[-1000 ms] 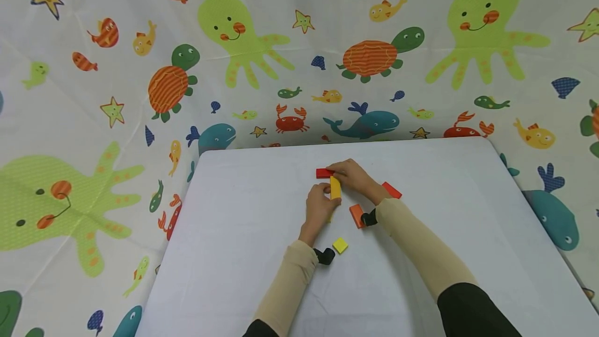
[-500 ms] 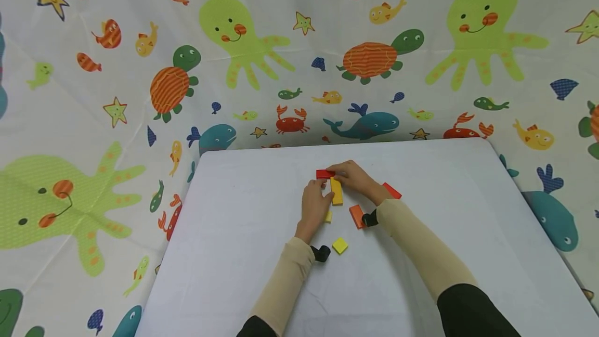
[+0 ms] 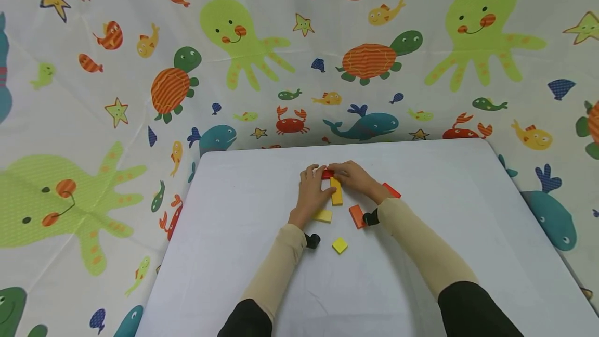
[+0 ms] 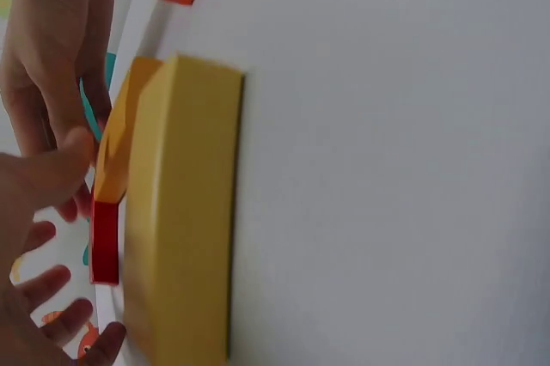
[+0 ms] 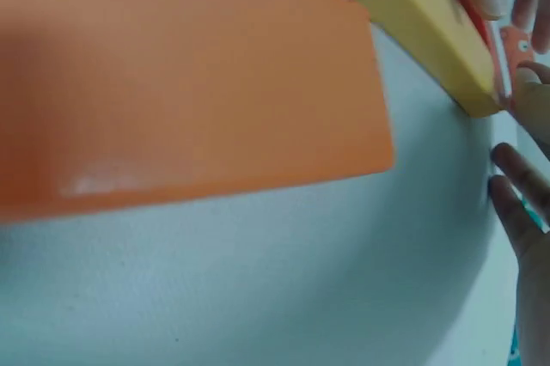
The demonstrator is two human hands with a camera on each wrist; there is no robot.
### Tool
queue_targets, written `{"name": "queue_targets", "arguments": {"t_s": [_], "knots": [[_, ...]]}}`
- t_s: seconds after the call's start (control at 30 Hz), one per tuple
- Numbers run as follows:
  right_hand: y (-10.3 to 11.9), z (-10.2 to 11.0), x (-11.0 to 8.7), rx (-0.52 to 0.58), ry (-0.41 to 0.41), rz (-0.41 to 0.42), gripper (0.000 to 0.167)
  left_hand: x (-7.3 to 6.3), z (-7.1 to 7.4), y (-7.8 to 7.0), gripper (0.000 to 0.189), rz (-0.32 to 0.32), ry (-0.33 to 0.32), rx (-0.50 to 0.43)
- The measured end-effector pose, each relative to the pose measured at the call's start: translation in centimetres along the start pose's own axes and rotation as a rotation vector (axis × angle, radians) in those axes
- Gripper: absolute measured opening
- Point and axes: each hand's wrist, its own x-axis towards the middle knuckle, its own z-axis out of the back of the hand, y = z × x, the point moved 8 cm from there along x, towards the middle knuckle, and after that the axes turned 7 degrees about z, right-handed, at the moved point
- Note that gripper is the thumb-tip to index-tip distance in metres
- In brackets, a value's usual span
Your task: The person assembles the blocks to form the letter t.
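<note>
In the head view, a small red block (image 3: pixel 327 174) lies crosswise at the far end of an amber-yellow block (image 3: pixel 336 191), near the table's back. My left hand (image 3: pixel 311 193) has its fingers spread by the red block's left end, its thumb at the yellow block's left side. The fingertips of my right hand (image 3: pixel 354 177) pinch the red block's right end, partly hiding it. A pale yellow block (image 4: pixel 193 211) fills the middle of the left wrist view, below my left palm. Under my right wrist lies an orange block (image 5: pixel 198 91), large in the right wrist view.
A yellow square block (image 3: pixel 340 245) lies nearer the front, between the forearms. Another red block (image 3: pixel 392 190) shows behind the right wrist. The white table (image 3: pixel 243 196) meets a sea-animal print cloth (image 3: pixel 262 129) at its back edge.
My left hand has let go of the amber-yellow block and shifted left and away to the red block's left end, uncovering more of the pale yellow block. My right hand has stayed nearly still.
</note>
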Motion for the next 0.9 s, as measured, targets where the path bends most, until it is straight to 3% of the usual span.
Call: {"name": "queue_targets", "arguments": {"t_s": [0.2,0.43,0.67,0.9], "knots": [[-0.5,0.5,-0.5,0.061,-0.044,-0.046,0.042,0.6,-0.2,0.1,0.079,-0.080,0.083,0.002],[-0.8,0.8,-2.0,0.143,-0.108,-0.112,0.039,1.4,-1.2,0.5,0.077,-0.143,0.157,0.087],[-0.4,1.3,-3.6,0.186,-0.164,-0.142,0.041,1.8,-1.5,0.9,0.076,-0.157,0.197,0.103],[-0.1,2.3,-5.7,0.129,-0.257,-0.185,0.040,2.2,-2.0,1.5,0.077,-0.155,0.196,0.068]]}}
